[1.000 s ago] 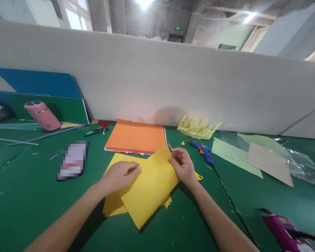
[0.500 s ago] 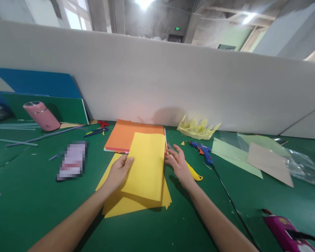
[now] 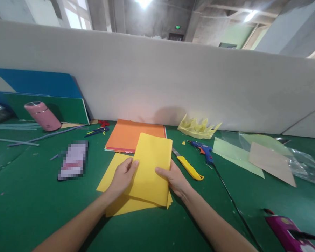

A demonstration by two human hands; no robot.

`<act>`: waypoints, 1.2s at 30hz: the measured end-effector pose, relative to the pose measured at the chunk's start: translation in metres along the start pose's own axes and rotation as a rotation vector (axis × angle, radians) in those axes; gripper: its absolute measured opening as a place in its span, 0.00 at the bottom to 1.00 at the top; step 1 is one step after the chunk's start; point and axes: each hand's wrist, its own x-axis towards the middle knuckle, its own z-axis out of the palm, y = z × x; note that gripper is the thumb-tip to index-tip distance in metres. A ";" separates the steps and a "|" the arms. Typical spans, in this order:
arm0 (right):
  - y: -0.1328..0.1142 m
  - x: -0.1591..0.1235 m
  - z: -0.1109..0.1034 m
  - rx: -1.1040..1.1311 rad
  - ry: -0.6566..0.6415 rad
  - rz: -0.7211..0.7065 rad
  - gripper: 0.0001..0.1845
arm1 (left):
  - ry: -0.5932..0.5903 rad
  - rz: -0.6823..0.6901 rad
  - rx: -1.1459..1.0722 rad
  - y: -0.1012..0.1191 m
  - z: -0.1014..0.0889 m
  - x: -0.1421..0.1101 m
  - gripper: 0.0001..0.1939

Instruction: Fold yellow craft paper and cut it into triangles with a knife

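Observation:
A folded sheet of yellow paper is held up off the table between both hands. My left hand pinches its left edge with the thumb in front. On the right edge, my right hand grips it, thumb across the front and fingers hidden behind. Beneath lie more yellow sheets, spread at angles on the green table. A stack of coloured paper with orange on top is just behind. To the right of my right hand rests a yellow utility knife, its blade end toward the folded paper.
A blue glue gun with a black cord and a pale yellow paper crown shape are at the right. Green and beige sheets lie farther right. Leftward are a phone, wire cutters and a pink bottle.
My right hand has moved from beside the paper onto its right edge and closed on it. The folded sheet has shifted slightly right, and the utility knife is now more exposed.

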 end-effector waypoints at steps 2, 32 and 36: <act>0.001 0.001 -0.001 -0.013 0.021 -0.011 0.37 | 0.001 0.004 0.008 0.002 0.000 0.000 0.22; -0.003 -0.001 0.000 -0.007 0.036 -0.030 0.39 | 0.064 0.003 -0.377 -0.006 0.003 0.004 0.29; -0.002 -0.001 0.000 0.000 0.021 -0.014 0.39 | 0.056 0.012 -0.174 -0.013 -0.001 0.005 0.26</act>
